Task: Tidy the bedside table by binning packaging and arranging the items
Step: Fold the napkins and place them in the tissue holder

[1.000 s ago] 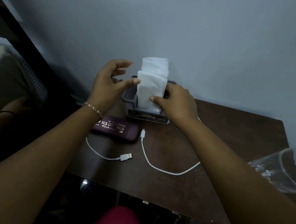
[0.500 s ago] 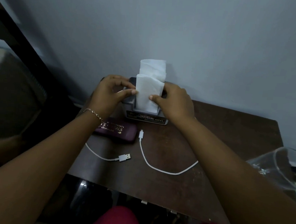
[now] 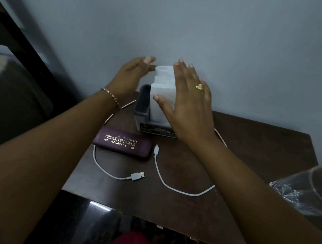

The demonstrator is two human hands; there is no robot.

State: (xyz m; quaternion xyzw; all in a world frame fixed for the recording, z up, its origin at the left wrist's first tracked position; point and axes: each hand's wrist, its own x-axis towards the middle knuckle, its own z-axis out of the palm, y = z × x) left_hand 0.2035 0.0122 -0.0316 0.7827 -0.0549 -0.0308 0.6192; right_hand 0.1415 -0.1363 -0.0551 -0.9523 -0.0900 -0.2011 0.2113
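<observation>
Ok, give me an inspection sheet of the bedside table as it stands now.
Surface: dark brown wooden table.
Job's things: white paper napkins upright in grey plastic holder; maroon spectacle case lying front-left of it.
Clutter: crumpled clear plastic at right edge, partly out of frame.
Hands: left hand and right hand open, flanking the napkins; contact unclear.
Cables: white USB cable loose, looping round the holder, both plugs near the case.
Surroundings: grey-blue wall behind; dark frame at left.

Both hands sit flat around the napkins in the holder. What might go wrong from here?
1. The napkins stand tall and loose above the holder. Neither the left hand nor the right hand has a grip, so a nudge may bend or tip them.
2. The cable loops around the holder and under the right forearm, so withdrawing could snag it.
</observation>
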